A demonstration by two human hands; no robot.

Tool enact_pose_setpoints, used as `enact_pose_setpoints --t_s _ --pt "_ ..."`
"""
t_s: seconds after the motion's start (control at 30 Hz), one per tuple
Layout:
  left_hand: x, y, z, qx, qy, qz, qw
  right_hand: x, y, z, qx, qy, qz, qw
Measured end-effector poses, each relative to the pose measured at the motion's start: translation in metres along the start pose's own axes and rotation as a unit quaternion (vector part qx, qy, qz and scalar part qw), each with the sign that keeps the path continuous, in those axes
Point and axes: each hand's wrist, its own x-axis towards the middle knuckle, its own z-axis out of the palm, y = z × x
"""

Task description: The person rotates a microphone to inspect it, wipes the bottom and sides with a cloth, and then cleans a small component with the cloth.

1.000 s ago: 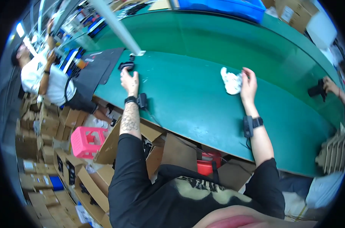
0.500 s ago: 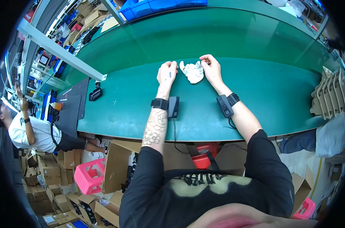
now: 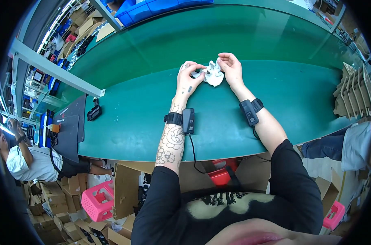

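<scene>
A small white crumpled piece (image 3: 214, 77), soft-looking, rests on the green tabletop between my hands; its exact kind cannot be made out. My left hand (image 3: 188, 79) curls thumb and forefinger round its left edge, and a bit of white shows inside that curve. On the other side, my right hand (image 3: 232, 72) pinches the raised upper right part between thumb and fingertips. Each wrist carries a black strap with a small dark box, the left box (image 3: 188, 121) trailing a cable and the right box (image 3: 249, 112) lying on the inner side of the wrist.
The green table (image 3: 152, 134) has a raised green panel behind it and a blue bin (image 3: 152, 10) above. A black object (image 3: 94, 113) and dark mat (image 3: 69, 130) lie left. Stacked cardboard dividers (image 3: 350, 92) stand right. Another person (image 3: 34, 163) is at the left.
My left hand has moved right, from beside the white piece onto its left edge. My right hand has closed on its upper right part, and the piece's shape has shifted. The whole view has tilted slightly.
</scene>
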Motion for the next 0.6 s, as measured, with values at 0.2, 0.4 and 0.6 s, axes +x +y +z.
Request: enact_pose_setpoints --t_s 0.2,0.4,0.6 --pt "0.003 -0.002 0.001 -0.038 0.014 0.002 0.999 0.000 -0.001 0.001 0.006 0.000 -0.028 1.000" --pt "0.004 -0.007 0.006 -0.216 0.004 -0.120 0.969 -0.007 -0.005 0.000 -0.090 0.008 -0.087 0.992" --pt "0.007 -0.003 0.002 -0.346 0.001 -0.193 0.918 -0.012 -0.012 0.003 -0.214 -0.024 -0.193 0.957"
